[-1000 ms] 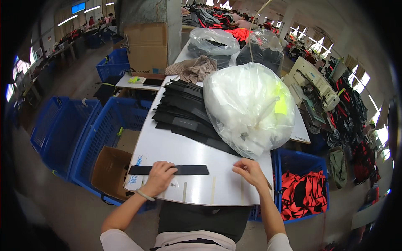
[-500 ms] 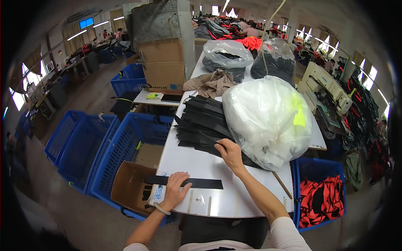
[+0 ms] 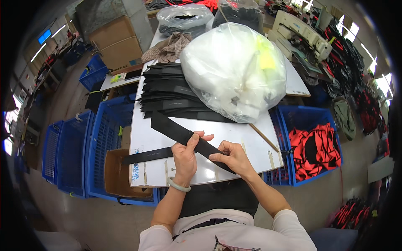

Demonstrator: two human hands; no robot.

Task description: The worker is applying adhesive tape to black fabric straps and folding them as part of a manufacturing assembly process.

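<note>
Between my two hands stretches a black fabric strip (image 3: pixel 168 127), slanting from upper left to lower right above the table. My left hand (image 3: pixel 184 161) pinches its middle with the thumb on top. My right hand (image 3: pixel 235 158) grips it close to the lower right end. A second black strip (image 3: pixel 147 156) lies flat on the white table (image 3: pixel 157 173), with its left end past the table's edge and its right end behind my left hand. Beyond my hands is a fanned pile of black strips (image 3: pixel 167 94), partly covered by a big clear plastic bag (image 3: pixel 234 71) with white and yellow contents.
Blue crates (image 3: pixel 94 142) stand left of the table, one with an open cardboard box (image 3: pixel 121 173) inside. At the right, a blue crate (image 3: pixel 289 167) holds red and black pieces (image 3: pixel 314 146). A thin stick (image 3: pixel 264 137) lies near the bag; a sewing machine (image 3: pixel 299 33) stands farther right.
My right hand has brought a strip from the pile toward me. My left hand has left the strip on the table and now holds the raised one too. The view has shifted.
</note>
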